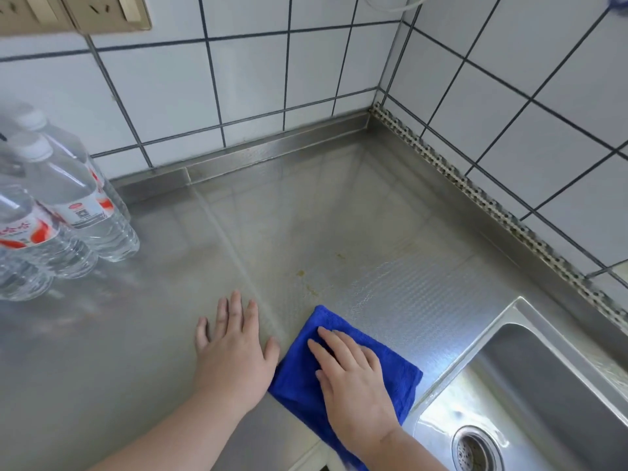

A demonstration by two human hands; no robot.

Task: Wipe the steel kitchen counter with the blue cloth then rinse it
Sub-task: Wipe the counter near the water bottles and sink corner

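A folded blue cloth lies flat on the steel counter near its front edge, just left of the sink. My right hand presses down on the cloth with fingers spread and flat. Beside it on the left, my left hand rests palm down on the bare steel, fingers apart, its thumb touching the cloth's edge. A few small yellowish stains mark the counter just beyond the cloth.
Several clear water bottles with red-and-white labels stand at the left. White tiled walls meet in a corner behind the counter. The sink drain shows at lower right. Wall sockets sit at upper left.
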